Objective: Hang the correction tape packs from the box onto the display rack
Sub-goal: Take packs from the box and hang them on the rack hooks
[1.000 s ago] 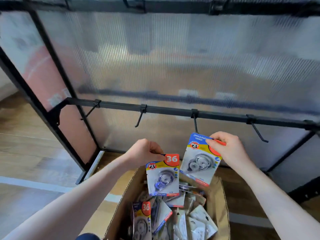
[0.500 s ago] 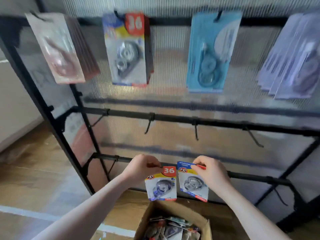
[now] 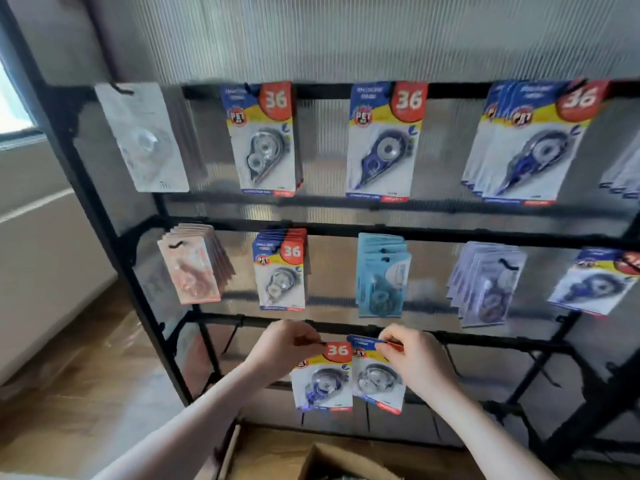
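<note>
Display rack (image 3: 398, 233) partly stocked. Ten hooks carry hung packs or stacks, five on each upper rail; the rightmost stack of the top row is cut off at the edge. The third rail's hooks (image 3: 450, 362) are bare, apparently four. Left hand (image 3: 287, 344) pinches the top of a blue correction tape pack (image 3: 322, 379); right hand (image 3: 419, 365) pinches a grey pack (image 3: 377, 379), both just before the third rail. Two packs in hand remain unhung; the box (image 3: 332, 462) sits below, contents hidden.
</note>
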Demonstrator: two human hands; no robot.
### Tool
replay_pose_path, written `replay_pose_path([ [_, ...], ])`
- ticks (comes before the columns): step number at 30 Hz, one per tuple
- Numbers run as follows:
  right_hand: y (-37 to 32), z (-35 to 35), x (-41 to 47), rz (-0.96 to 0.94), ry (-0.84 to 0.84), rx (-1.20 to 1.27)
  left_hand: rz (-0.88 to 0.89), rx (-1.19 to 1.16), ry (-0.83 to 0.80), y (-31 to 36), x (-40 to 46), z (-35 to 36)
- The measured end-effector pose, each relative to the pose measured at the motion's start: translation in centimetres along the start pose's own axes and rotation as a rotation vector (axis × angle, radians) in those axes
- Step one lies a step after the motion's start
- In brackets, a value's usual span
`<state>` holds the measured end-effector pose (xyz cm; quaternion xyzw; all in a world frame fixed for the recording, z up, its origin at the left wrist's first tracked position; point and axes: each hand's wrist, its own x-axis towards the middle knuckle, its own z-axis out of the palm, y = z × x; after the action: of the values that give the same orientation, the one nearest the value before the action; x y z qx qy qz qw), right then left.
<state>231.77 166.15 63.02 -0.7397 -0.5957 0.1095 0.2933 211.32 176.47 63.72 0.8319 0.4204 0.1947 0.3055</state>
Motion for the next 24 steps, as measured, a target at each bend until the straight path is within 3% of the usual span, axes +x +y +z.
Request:
replay_pose_path([
  [7,2.6,-6.0,-1.6,0.034,0.075,-0.013,0.070,0.015,-0.015,6.4,1.5,1.4],
  [24,22.1,-17.4,-5.0,0.144,0.016,-0.082,0.109,-0.080,0.041,23.7,8.5,16.1],
])
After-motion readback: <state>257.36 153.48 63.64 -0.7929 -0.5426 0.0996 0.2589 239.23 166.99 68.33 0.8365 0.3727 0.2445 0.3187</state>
